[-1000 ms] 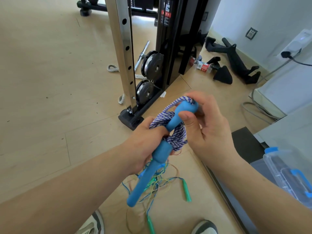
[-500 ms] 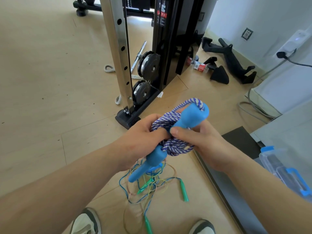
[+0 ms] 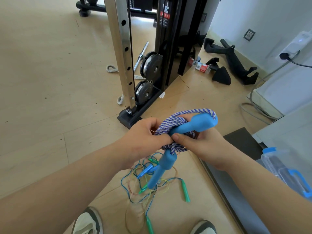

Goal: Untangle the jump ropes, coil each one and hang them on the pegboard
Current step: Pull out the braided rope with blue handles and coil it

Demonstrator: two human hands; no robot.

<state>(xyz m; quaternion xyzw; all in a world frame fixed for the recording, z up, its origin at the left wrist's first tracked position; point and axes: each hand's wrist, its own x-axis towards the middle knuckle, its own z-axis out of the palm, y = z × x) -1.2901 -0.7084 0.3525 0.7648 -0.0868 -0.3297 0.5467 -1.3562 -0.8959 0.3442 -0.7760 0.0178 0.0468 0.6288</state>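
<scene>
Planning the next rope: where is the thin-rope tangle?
Head view, lower centre: the thin-rope tangle lies on the floor beneath the striped rope, ahead of the shoes.

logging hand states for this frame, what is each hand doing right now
Left hand: closed, gripping the coiled blue-and-white rope.
Right hand: closed, pinching the same coil beside its upper blue handle.

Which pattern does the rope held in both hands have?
The rope has blue-and-white spiral stripes, shown best in the head view.
</scene>
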